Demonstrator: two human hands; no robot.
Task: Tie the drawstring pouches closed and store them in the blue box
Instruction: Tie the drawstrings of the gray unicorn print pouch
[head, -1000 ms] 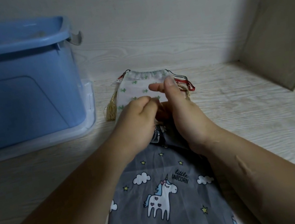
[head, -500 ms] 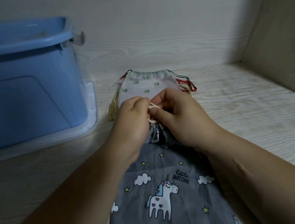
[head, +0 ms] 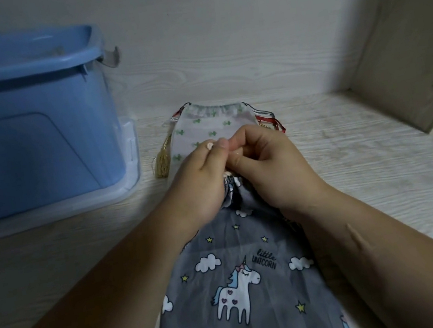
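A grey unicorn-print drawstring pouch (head: 239, 289) lies on the wooden surface in front of me, its gathered mouth pointing away. My left hand (head: 201, 183) and my right hand (head: 270, 169) meet just above that bunched mouth, fingers curled and fingertips pressed together; the cord itself is hidden between them. Behind my hands lies a white pouch with green cactus print (head: 212, 127), with a red-trimmed pouch (head: 268, 120) partly under it. The blue box (head: 25, 124) stands open at the far left.
A gold tassel (head: 162, 161) hangs off the white pouch's left side, close to the box's clear lid (head: 133, 186) underneath it. A wooden back wall (head: 216, 35) and a side panel (head: 404, 46) on the right enclose the surface.
My right hand's raised fingers have curled down into a pinch against my left hand's fingertips. Both hands stay at the pouch's mouth; the pale cord seen half a second ago is now covered.
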